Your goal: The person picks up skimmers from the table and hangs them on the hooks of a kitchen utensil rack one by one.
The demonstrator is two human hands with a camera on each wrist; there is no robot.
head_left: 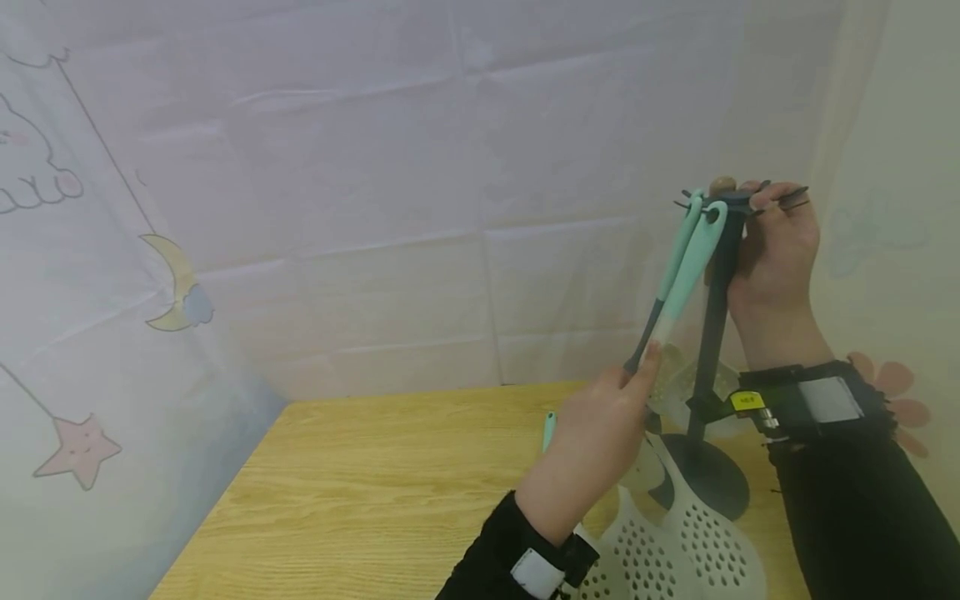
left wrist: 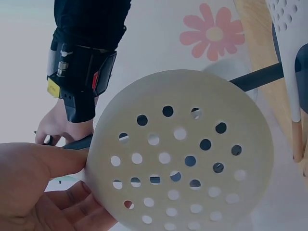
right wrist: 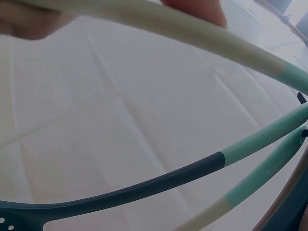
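Observation:
A dark utensil stand [head_left: 712,325] rises from a round base [head_left: 708,483] at the table's right side. My right hand [head_left: 772,221] grips its hook ring at the top, beside a wooden knob [head_left: 723,183]. Two mint-handled utensils hang from the hooks. My left hand [head_left: 639,365] pinches the cream lower part of the nearer handle [head_left: 693,258]. The other handle [head_left: 654,321] turns dark blue lower down. White perforated heads [head_left: 675,550] hang below my left hand; the left wrist view shows a round one [left wrist: 183,154] against my left hand [left wrist: 57,190].
A wooden table [head_left: 375,492] is closed in by pale printed cloth [head_left: 375,208] behind and at both sides. Another mint handle tip [head_left: 549,429] shows just past my left wrist. The right wrist view shows the hanging handles [right wrist: 159,180] close up.

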